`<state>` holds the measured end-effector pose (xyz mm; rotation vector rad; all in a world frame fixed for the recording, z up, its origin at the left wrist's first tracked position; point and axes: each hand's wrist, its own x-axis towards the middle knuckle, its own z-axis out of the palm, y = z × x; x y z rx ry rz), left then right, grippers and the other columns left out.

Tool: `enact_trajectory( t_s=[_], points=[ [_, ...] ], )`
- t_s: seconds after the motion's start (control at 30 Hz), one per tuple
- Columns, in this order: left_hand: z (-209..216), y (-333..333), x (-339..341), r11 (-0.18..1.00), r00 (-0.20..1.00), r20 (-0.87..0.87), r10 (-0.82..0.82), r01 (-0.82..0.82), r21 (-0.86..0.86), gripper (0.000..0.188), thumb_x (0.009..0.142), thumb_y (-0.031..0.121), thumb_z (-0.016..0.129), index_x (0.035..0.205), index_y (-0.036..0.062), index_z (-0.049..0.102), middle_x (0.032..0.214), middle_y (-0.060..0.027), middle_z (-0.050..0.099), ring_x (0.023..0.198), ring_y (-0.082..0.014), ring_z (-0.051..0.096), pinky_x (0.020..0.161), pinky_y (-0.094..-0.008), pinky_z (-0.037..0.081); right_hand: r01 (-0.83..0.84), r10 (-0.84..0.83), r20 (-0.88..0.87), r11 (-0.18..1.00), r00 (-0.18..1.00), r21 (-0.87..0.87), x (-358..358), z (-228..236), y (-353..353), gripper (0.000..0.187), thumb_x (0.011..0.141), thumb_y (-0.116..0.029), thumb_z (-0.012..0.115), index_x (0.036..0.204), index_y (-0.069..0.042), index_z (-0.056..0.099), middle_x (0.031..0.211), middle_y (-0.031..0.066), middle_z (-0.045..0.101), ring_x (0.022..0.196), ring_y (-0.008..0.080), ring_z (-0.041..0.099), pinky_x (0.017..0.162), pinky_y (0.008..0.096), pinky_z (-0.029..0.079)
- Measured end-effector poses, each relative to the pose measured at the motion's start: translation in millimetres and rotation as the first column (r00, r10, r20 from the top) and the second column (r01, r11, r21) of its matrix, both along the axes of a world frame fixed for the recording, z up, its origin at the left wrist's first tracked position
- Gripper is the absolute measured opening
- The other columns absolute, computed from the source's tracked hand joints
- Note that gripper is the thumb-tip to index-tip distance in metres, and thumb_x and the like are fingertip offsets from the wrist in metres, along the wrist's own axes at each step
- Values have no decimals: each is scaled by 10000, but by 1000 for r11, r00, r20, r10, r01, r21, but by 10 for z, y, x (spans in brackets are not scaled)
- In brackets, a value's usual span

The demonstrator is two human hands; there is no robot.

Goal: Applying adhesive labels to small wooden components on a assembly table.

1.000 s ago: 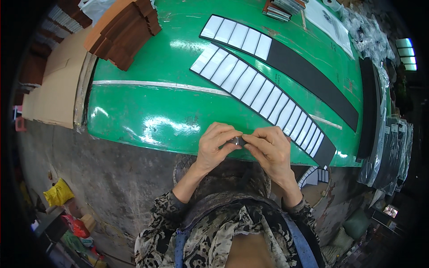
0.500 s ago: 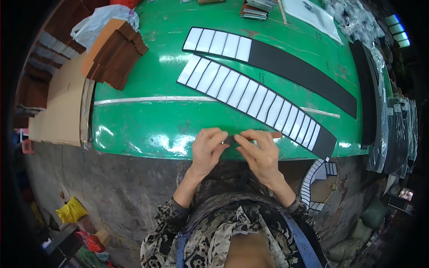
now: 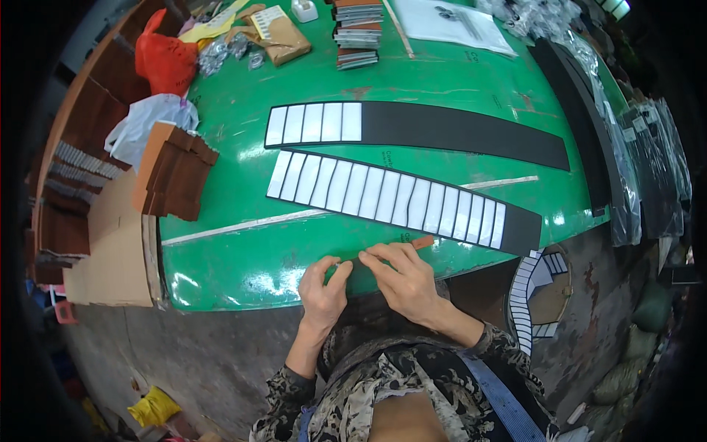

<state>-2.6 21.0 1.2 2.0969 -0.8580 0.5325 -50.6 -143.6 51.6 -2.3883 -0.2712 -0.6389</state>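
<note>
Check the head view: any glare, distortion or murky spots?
Head view: white glare on the green table, near its front edge; head view: fisheye bowing, dark corners; head view: what's between left grip and right grip is too small and dark to identify.

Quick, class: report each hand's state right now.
Left hand: partly curled; whether it holds anything cannot be told.
Right hand: pinched closed, seemingly on a small dark piece.
</note>
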Motion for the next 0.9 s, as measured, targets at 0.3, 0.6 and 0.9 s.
enact_trajectory(
  t_s=[0.3, 0.6, 0.9],
  points=[
    [-83, 42, -45, 1000, 999, -45, -5, 5, -7, 333, 767, -75, 641, 1057, 86, 611, 969, -147, 559, 722, -250, 573, 563, -305, 473, 8, -8, -23, 1000, 1000, 0, -59, -67, 93, 360, 654, 3, 622, 1013, -8, 632, 989, 78, 581, 873, 256, 574, 705, 342, 506],
    [-84, 31, -60, 1000, 999, -41, -7, 8, 14, 363, 695, -111, 610, 1009, 67, 656, 968, -154, 586, 784, -289, 593, 614, -349, 488, 160, -178, 103, 974, 979, 160, -240, 133, -462, 138, 707, -29, 698, 839, -44, 660, 818, 76, 640, 700, 235, 610, 598, 320, 505],
    [1, -3, -41, 996, 995, -44, -84, 83, -24, 384, 667, -124, 625, 995, 72, 658, 947, -152, 591, 748, -278, 591, 603, -343, 489, 708, -664, -301, 705, 684, 54, -868, 7, -2019, 125, 856, -83, 565, 790, -6, 639, 725, 100, 651, 648, 222, 634, 602, 316, 492]
  ],
)
